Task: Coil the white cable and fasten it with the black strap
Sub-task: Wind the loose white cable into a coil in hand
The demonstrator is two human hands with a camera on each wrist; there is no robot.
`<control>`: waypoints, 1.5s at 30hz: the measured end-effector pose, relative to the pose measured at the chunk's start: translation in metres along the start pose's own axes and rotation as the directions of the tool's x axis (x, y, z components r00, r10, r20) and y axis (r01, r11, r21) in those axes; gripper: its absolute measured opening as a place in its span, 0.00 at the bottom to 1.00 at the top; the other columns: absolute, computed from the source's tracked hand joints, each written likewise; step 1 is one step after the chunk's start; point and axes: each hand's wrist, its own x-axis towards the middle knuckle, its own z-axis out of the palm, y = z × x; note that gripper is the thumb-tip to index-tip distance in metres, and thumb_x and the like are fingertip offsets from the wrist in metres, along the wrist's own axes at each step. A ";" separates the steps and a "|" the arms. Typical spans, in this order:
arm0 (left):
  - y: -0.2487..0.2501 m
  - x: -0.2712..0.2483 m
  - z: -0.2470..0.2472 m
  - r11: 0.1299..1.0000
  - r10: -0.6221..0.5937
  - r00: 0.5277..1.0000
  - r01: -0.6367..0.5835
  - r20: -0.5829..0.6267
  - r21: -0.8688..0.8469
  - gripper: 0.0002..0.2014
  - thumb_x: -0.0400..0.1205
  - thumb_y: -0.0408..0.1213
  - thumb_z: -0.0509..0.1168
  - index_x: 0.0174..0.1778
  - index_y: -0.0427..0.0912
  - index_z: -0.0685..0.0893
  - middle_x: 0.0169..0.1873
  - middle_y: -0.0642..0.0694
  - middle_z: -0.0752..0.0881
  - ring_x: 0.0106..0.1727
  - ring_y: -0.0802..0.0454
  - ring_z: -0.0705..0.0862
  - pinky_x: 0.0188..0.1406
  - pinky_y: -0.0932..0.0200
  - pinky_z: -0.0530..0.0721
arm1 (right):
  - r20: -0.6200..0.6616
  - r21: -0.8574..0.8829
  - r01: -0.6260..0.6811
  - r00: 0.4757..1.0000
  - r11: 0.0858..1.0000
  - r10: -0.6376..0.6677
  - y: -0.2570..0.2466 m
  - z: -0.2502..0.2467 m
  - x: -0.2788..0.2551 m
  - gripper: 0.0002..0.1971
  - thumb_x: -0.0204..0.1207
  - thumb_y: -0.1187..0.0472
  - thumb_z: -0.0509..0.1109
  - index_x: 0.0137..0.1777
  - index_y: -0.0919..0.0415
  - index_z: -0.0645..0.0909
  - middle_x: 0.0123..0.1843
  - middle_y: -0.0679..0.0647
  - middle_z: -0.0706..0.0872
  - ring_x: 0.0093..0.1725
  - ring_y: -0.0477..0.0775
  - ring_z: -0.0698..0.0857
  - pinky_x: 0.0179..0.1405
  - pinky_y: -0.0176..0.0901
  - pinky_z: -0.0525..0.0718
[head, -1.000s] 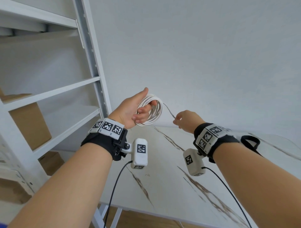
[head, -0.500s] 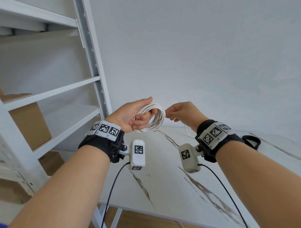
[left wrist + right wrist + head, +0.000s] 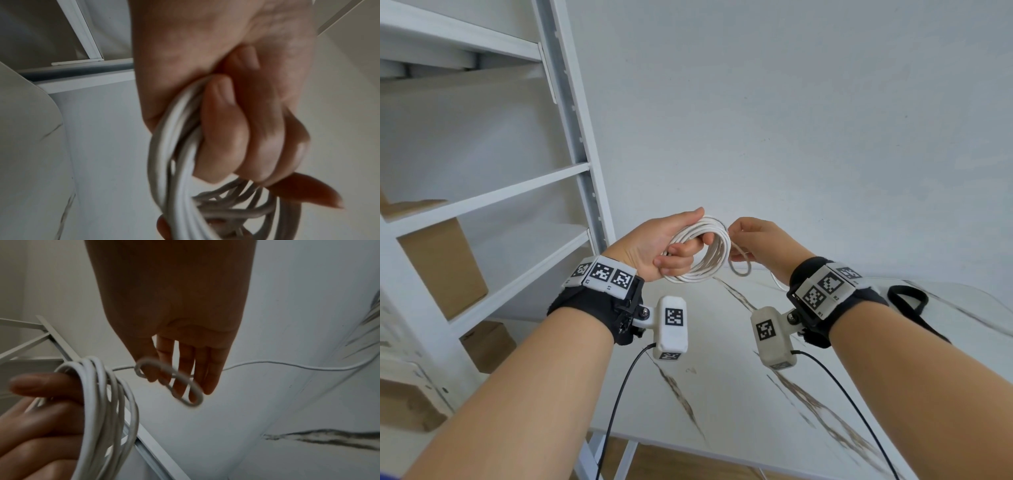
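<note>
My left hand (image 3: pixel 681 255) is raised above the table and grips a round coil of white cable (image 3: pixel 717 255) in its curled fingers (image 3: pixel 242 129), with the thumb up over the top of the coil (image 3: pixel 174 162). My right hand (image 3: pixel 734 236) is at the coil's upper right edge and pinches a cable strand there. A small loose loop (image 3: pixel 170 382) hangs over its fingers. The cable's free tail (image 3: pixel 287 365) runs off to the right toward the table. A black strap (image 3: pixel 907 301) lies looped on the table beyond my right wrist.
A white marble-patterned table (image 3: pixel 722 394) lies below both hands. A white metal shelf rack (image 3: pixel 571 113) stands at the left with cardboard boxes (image 3: pixel 445 260) behind it. A plain white wall is straight ahead.
My right hand came in from the right, where it held the strand pulled out, up to the coil's edge with a new loop. My left hand kept its grip and dropped slightly.
</note>
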 end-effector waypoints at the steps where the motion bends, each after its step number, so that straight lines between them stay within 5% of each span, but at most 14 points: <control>1: -0.001 0.000 -0.001 1.000 0.007 1.000 -0.007 -0.012 -0.005 0.25 0.88 0.54 0.48 0.37 0.40 0.81 0.14 0.54 0.62 0.10 0.60 0.56 0.17 0.61 0.49 | -0.024 -0.003 -0.017 1.000 1.000 0.017 -0.001 0.001 0.001 0.04 0.80 0.67 0.65 0.44 0.64 0.78 0.34 0.55 0.88 0.36 0.49 0.88 0.59 0.52 0.88; 4: -0.004 0.002 -0.002 0.997 0.050 0.998 -0.052 -0.046 -0.048 0.25 0.88 0.54 0.49 0.38 0.40 0.80 0.14 0.53 0.62 0.10 0.60 0.57 0.17 0.62 0.49 | -0.072 -0.088 -0.046 0.997 0.995 0.039 0.001 0.002 0.002 0.04 0.80 0.66 0.66 0.44 0.62 0.74 0.35 0.57 0.87 0.36 0.56 0.89 0.54 0.55 0.90; 8: -0.001 0.003 -0.005 0.971 0.132 0.980 -0.158 -0.147 -0.182 0.23 0.88 0.52 0.48 0.39 0.39 0.77 0.13 0.53 0.62 0.09 0.60 0.58 0.15 0.64 0.51 | -0.187 -0.486 -0.098 0.982 0.868 0.006 0.017 -0.007 0.002 0.07 0.79 0.56 0.67 0.45 0.59 0.77 0.42 0.54 0.84 0.38 0.56 0.85 0.48 0.54 0.87; 11: 0.000 0.005 -0.005 0.959 0.149 0.969 -0.190 -0.198 -0.209 0.23 0.88 0.52 0.48 0.39 0.39 0.77 0.13 0.53 0.62 0.08 0.59 0.58 0.13 0.66 0.53 | -0.279 -0.497 -0.177 0.960 0.849 0.037 0.018 -0.010 0.001 0.14 0.79 0.53 0.66 0.39 0.63 0.79 0.35 0.57 0.84 0.34 0.57 0.81 0.39 0.50 0.84; 13: -0.002 0.007 -0.006 0.948 0.155 0.961 -0.210 -0.229 -0.241 0.23 0.88 0.53 0.49 0.39 0.39 0.77 0.13 0.53 0.62 0.09 0.59 0.58 0.11 0.67 0.56 | -0.318 -0.333 -0.210 0.943 0.919 0.100 0.012 -0.009 0.000 0.15 0.80 0.55 0.65 0.36 0.65 0.81 0.31 0.57 0.84 0.28 0.55 0.81 0.32 0.44 0.82; 15: -0.005 0.010 -0.006 0.940 0.152 0.956 -0.218 -0.250 -0.262 0.23 0.88 0.53 0.51 0.39 0.40 0.78 0.14 0.53 0.62 0.09 0.59 0.58 0.10 0.67 0.56 | -0.310 0.039 -0.208 0.927 0.977 0.210 0.005 -0.008 -0.001 0.13 0.81 0.59 0.66 0.37 0.66 0.80 0.30 0.57 0.82 0.24 0.53 0.81 0.26 0.39 0.84; 19: -0.009 0.010 -0.009 0.937 0.137 0.946 -0.220 -0.294 -0.271 0.23 0.88 0.53 0.51 0.38 0.40 0.78 0.14 0.52 0.62 0.09 0.58 0.57 0.10 0.67 0.56 | -0.162 0.676 -0.144 0.927 0.723 0.337 -0.006 -0.014 0.001 0.11 0.82 0.60 0.68 0.39 0.64 0.80 0.29 0.54 0.82 0.30 0.52 0.81 0.30 0.37 0.87; 27: -0.016 0.007 -0.012 0.941 0.124 0.930 -0.220 -0.345 -0.255 0.22 0.88 0.52 0.52 0.38 0.40 0.79 0.15 0.51 0.62 0.10 0.58 0.57 0.11 0.67 0.56 | -0.065 0.914 -0.054 0.959 0.403 0.276 -0.018 -0.017 0.001 0.05 0.82 0.65 0.67 0.45 0.64 0.81 0.33 0.54 0.88 0.46 0.53 0.84 0.56 0.44 0.84; 30: -0.014 0.005 -0.014 0.936 0.123 0.929 -0.226 -0.350 -0.270 0.23 0.88 0.52 0.52 0.38 0.39 0.79 0.14 0.51 0.62 0.09 0.58 0.57 0.11 0.66 0.55 | -0.106 0.913 -0.006 0.962 0.408 0.252 -0.019 -0.015 0.000 0.11 0.85 0.63 0.63 0.44 0.67 0.82 0.21 0.51 0.76 0.32 0.50 0.80 0.51 0.46 0.89; 31: -0.012 0.004 -0.015 0.932 0.127 0.929 -0.232 -0.347 -0.279 0.23 0.88 0.52 0.51 0.38 0.39 0.79 0.14 0.51 0.62 0.09 0.58 0.57 0.11 0.66 0.55 | -0.131 0.881 -0.009 0.956 0.473 0.262 -0.019 -0.015 0.000 0.12 0.86 0.61 0.63 0.45 0.66 0.82 0.19 0.50 0.71 0.26 0.48 0.74 0.41 0.43 0.91; 33: -0.009 0.003 -0.016 0.920 0.135 0.928 -0.247 -0.346 -0.304 0.22 0.88 0.52 0.51 0.39 0.39 0.79 0.14 0.52 0.63 0.09 0.58 0.57 0.12 0.66 0.55 | -0.219 0.703 -0.039 0.938 0.710 0.268 -0.016 -0.016 -0.001 0.12 0.85 0.57 0.63 0.48 0.64 0.83 0.22 0.49 0.64 0.22 0.47 0.65 0.21 0.36 0.77; 36: -0.004 0.001 -0.019 0.898 0.154 0.922 -0.281 -0.356 -0.340 0.23 0.88 0.53 0.51 0.39 0.40 0.79 0.14 0.52 0.63 0.09 0.58 0.57 0.12 0.66 0.56 | -0.386 0.116 -0.090 0.913 0.989 0.129 -0.012 -0.018 -0.002 0.13 0.83 0.55 0.63 0.46 0.62 0.86 0.25 0.50 0.68 0.23 0.49 0.65 0.22 0.39 0.65; 40: 0.003 0.001 -0.013 0.856 0.204 0.917 -0.338 -0.343 -0.392 0.25 0.88 0.55 0.50 0.40 0.39 0.80 0.14 0.53 0.64 0.10 0.59 0.58 0.12 0.65 0.57 | -0.300 -0.475 -0.186 0.953 0.860 0.041 -0.004 -0.008 -0.002 0.17 0.83 0.53 0.60 0.45 0.63 0.86 0.27 0.50 0.76 0.25 0.50 0.72 0.25 0.41 0.67; 45: 0.009 0.008 0.002 0.830 0.222 0.916 -0.357 -0.334 -0.428 0.25 0.87 0.55 0.50 0.46 0.37 0.81 0.17 0.52 0.65 0.13 0.58 0.60 0.15 0.65 0.60 | -0.068 -0.742 -0.159 0.984 0.652 0.162 0.003 0.018 -0.005 0.22 0.84 0.50 0.57 0.50 0.67 0.86 0.33 0.53 0.81 0.34 0.54 0.79 0.34 0.43 0.75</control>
